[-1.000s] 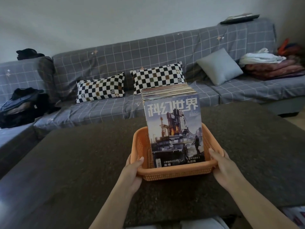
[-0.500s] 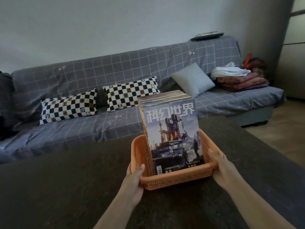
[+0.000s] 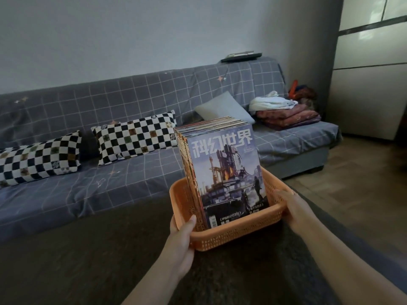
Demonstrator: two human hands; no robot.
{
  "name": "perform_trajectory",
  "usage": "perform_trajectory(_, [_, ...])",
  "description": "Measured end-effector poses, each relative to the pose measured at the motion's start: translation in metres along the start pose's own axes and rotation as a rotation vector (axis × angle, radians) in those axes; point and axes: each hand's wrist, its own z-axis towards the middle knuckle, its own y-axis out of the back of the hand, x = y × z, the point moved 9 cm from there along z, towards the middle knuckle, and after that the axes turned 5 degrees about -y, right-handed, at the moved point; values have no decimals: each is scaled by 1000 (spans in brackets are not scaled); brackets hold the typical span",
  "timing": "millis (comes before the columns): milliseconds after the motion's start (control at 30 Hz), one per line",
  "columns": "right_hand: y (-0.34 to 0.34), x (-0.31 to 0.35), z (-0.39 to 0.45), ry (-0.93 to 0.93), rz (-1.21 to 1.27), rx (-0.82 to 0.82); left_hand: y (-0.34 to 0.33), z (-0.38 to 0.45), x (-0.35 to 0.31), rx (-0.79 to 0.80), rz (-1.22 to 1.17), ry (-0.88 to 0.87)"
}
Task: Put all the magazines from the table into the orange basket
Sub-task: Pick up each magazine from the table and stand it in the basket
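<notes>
Fingers (image 3: 191, 220) of left hand (image 3: 181, 243) and right hand (image 3: 296, 211) curled round rim of orange perforated plastic basket (image 3: 233, 236) — grip unchanged. Head view: upright glossy magazines (image 3: 222, 166) inside basket on dark table (image 3: 88, 249); view swung rightward since a second ago — task looks complete.

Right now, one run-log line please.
left hand grips orange plastic basket | right hand grips basket | upright magazines inside | dark table

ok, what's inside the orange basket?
A row of magazines standing upright in the orange basket, front cover facing the camera. Those behind show only their top edges; the basket floor is hidden.
</notes>
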Motion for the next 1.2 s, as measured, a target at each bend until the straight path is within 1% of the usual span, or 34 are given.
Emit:
perform_trajectory(100, [19,17,29,34,-71,-82,-29,19,6,27,30,-17])
perform_trajectory(267, [36,41,65,39,-149,-140,-66,49,13,40,54,-48])
perform_trajectory(467, [38,53,93,22,-177,-137,-86,74,19,13,58,-46])
perform_trajectory(633, [41,58,99,-30,-233,-174,-92,84,21,-11,67,-41])
perform_trajectory(733, [39,60,100,-31,-252,-162,-95,86,23,-6,69,-33])
perform_trajectory(900, [31,56,93,-73,-167,-89,-98,89,23,-11,71,-37])
perform_trajectory(1200, [29,56,92,-55,-132,-89,-98,92,21,8,118,-63])
